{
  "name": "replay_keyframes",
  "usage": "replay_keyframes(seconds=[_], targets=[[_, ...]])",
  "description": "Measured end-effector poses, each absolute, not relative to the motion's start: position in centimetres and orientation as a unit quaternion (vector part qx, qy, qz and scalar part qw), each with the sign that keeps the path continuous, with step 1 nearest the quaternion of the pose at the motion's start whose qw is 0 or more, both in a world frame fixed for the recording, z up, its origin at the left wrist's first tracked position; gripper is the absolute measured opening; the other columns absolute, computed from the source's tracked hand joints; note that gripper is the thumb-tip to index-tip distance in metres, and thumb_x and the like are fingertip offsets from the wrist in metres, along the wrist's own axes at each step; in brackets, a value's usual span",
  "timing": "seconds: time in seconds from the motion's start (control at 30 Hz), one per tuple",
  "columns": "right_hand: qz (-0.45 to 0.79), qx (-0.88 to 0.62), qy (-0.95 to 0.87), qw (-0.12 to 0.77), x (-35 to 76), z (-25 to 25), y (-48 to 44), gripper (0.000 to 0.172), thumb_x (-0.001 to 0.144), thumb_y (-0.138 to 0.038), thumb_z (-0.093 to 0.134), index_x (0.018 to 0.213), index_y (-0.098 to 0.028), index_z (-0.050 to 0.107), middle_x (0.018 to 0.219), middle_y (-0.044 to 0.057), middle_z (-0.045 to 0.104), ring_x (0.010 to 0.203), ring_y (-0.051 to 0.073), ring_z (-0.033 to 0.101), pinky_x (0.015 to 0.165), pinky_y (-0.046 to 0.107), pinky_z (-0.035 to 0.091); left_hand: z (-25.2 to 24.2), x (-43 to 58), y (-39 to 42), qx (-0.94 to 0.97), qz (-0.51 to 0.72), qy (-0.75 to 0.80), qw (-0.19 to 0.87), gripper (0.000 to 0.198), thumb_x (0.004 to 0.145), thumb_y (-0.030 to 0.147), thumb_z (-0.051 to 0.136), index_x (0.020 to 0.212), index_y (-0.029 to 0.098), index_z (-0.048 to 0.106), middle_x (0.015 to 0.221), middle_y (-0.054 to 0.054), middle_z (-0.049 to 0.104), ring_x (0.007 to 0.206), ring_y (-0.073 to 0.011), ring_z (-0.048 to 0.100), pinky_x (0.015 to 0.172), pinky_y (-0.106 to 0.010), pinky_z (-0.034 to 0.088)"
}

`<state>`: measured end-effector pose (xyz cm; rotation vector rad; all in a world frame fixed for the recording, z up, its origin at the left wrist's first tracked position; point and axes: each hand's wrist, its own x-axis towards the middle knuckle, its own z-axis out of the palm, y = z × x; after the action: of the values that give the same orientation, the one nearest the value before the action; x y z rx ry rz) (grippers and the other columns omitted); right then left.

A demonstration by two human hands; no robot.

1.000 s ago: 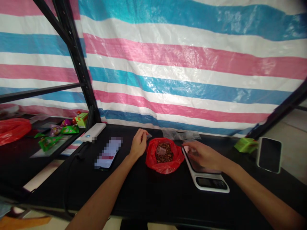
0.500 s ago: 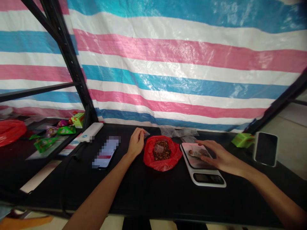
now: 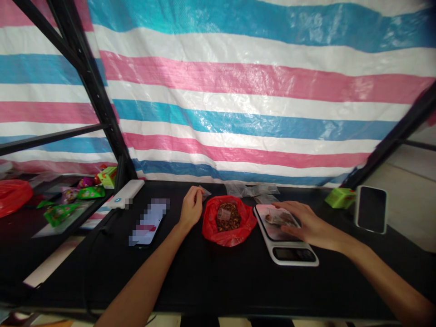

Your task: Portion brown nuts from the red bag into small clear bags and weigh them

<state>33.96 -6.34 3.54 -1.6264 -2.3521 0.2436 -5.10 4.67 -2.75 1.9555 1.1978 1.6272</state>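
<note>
My left hand is closed, its fingers pinching a small clear plastic bag left of the red bag. The red plastic bag lies open on the table, filled with brown dried bits, and a small clear cup rests on them. To its right is a white kitchen scale. On its plate lies a clear packet with brown contents. My right hand hovers over the right of the plate with fingers apart, close to the packet; whether it touches is unclear.
Flat clear bags lie along the back edge of the black table. A phone and a white power strip or power bank are at left. A green box and an upright phone-like device stand at right.
The view has shifted slightly. My left hand still pinches the clear bag, and my right hand stays over the scale with its fingers a little more raised from the packet.
</note>
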Motion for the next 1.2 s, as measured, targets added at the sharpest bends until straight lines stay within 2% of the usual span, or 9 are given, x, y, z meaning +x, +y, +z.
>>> replay_keyframes(seconds=[0.2,0.4,0.5,0.6,0.77,1.0,1.07,1.2], targets=[[0.080,-0.566,-0.804,0.165,32.5,2.7,-6.3,0.067,0.086,-0.063,0.068,0.145,-0.034,0.054,0.142,0.008,0.063,0.130,0.036,0.057,0.110,0.051,0.042,-2.7,-5.1,4.4,0.684,0.556,0.435,0.182,0.028,0.102,0.029,0.041,0.084,0.020,0.061,0.077,0.000,0.065,0.070,-0.0147,0.059,0.067,-0.026,0.043],[0.080,-0.559,-0.808,0.168,32.2,2.6,-6.1,0.066,0.086,-0.056,0.071,0.145,-0.032,0.054,0.136,0.009,0.067,0.123,0.034,0.062,0.106,0.051,0.046,-2.6,-4.9,4.2,0.682,0.552,0.440,0.191,0.028,0.102,0.029,0.041,0.083,0.020,0.060,0.074,0.001,0.063,0.067,-0.0136,0.058,0.065,-0.025,0.041],[0.092,-0.552,-0.810,0.176,32.3,2.4,-5.5,0.053,0.090,-0.048,0.067,0.139,-0.030,0.060,0.127,0.009,0.071,0.113,0.032,0.067,0.100,0.049,0.051,-2.5,-4.8,4.1,0.688,0.551,0.433,0.189,0.028,0.102,0.028,0.041,0.083,0.020,0.060,0.073,0.001,0.062,0.067,-0.0135,0.058,0.066,-0.025,0.041],[0.098,-0.529,-0.818,0.202,31.5,2.3,-4.7,0.042,0.096,-0.043,0.059,0.135,-0.028,0.062,0.130,0.010,0.069,0.117,0.031,0.065,0.101,0.047,0.051,-2.4,-4.8,3.9,0.692,0.553,0.425,0.189,0.028,0.102,0.026,0.041,0.082,0.020,0.060,0.073,0.001,0.062,0.067,-0.0134,0.058,0.066,-0.025,0.041],[0.071,-0.481,-0.851,0.199,27.1,3.6,-3.6,0.043,0.097,-0.030,0.054,0.140,-0.027,0.056,0.135,0.010,0.066,0.121,0.030,0.062,0.105,0.047,0.047,-2.4,-4.9,4.0,0.683,0.555,0.434,0.193,0.028,0.102,0.028,0.041,0.084,0.020,0.061,0.072,0.001,0.062,0.066,-0.0134,0.058,0.064,-0.024,0.040],[0.061,-0.466,-0.877,0.102,22.1,4.2,-1.2,0.049,0.099,-0.027,0.053,0.148,-0.027,0.051,0.127,0.010,0.071,0.113,0.029,0.065,0.101,0.045,0.042,-2.4,-5.0,4.1,0.679,0.558,0.437,0.192,0.028,0.102,0.027,0.041,0.084,0.020,0.060,0.074,0.001,0.064,0.068,-0.0134,0.059,0.065,-0.024,0.041],[0.052,-0.472,-0.874,0.101,21.7,3.8,-0.8,0.051,0.097,-0.022,0.054,0.147,-0.026,0.051,0.124,0.009,0.072,0.110,0.028,0.066,0.098,0.044,0.041,-2.4,-4.9,4.1,0.681,0.559,0.432,0.195,0.028,0.103,0.027,0.040,0.084,0.020,0.060,0.074,0.001,0.064,0.068,-0.0135,0.060,0.065,-0.025,0.042],[0.033,-0.472,-0.873,0.121,21.6,3.3,-1.0,0.056,0.091,-0.016,0.055,0.146,-0.027,0.053,0.131,0.008,0.070,0.112,0.027,0.065,0.098,0.042,0.040,-2.2,-4.8,4.0,0.681,0.563,0.424,0.202,0.028,0.103,0.027,0.040,0.084,0.020,0.060,0.076,0.000,0.064,0.070,-0.0138,0.061,0.067,-0.025,0.043]])
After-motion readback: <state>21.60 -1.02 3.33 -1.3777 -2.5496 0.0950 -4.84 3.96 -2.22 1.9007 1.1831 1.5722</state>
